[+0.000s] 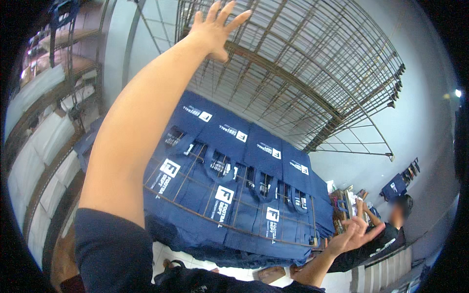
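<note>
My left hand (213, 34) is raised high with its fingers spread, holding nothing. It is beside the near edge of a stack of wire drying racks (293, 53) tilted up overhead; whether it touches them I cannot tell. Lower right, my right hand (355, 236) is open too, fingers apart, near the corner of a lower wire rack (259, 238). Several navy blue fabric bags (249, 205) with handles and white prints lie in rows on that rack. More blue fabric (205, 249) hangs below its front edge.
At the left stand shelves (46, 146) loaded with white wrapped bundles. A co-worker in dark clothes (361, 254) is at the right, by a cluttered table. A dark bag (393, 188) hangs on the right wall. White floor tiles (168, 256) show below.
</note>
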The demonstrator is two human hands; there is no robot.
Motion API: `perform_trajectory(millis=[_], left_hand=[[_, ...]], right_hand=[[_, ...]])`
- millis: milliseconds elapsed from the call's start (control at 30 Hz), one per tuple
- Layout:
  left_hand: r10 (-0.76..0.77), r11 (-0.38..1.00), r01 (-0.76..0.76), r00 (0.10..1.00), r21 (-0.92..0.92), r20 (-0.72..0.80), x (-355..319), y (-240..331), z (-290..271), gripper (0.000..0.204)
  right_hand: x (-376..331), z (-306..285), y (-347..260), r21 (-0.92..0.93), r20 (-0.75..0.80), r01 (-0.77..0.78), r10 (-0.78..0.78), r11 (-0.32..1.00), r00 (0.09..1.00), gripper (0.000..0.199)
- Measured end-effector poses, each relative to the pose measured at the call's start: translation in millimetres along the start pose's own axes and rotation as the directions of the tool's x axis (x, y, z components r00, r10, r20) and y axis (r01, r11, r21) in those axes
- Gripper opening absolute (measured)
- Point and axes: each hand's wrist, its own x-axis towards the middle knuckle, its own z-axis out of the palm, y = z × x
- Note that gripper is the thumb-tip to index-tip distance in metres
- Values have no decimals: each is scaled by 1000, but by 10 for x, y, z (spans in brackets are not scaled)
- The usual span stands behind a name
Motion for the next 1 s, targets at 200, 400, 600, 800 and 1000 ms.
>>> perform_trajectory(millis=[200, 400, 600, 800, 1000], left_hand=[[-153, 988, 152, 976, 18, 157, 180, 217, -283, 121], [-192, 979, 193, 981, -62, 20, 310, 994, -395, 110], [54, 965, -93, 986, -245, -159, 382, 2115, -655, 96], [169, 928, -318, 824, -196, -541, 605, 3374, -803, 31], [106, 980, -192, 707, -45, -699, 844, 3299, -415, 11]], right_hand=[[-101, -382, 424, 35, -162, -1, 6, 999, 987, 65], [-121, -742, 949, 94, -114, -145, 155, 985, 981, 60], [-47, -1298, 1623, 121, -165, -388, 404, 914, 900, 58], [-285, -1883, 2593, 230, -163, -615, 653, 754, 740, 31], [-840, -2205, 3448, 450, -30, -855, 962, 257, 273, 14]])
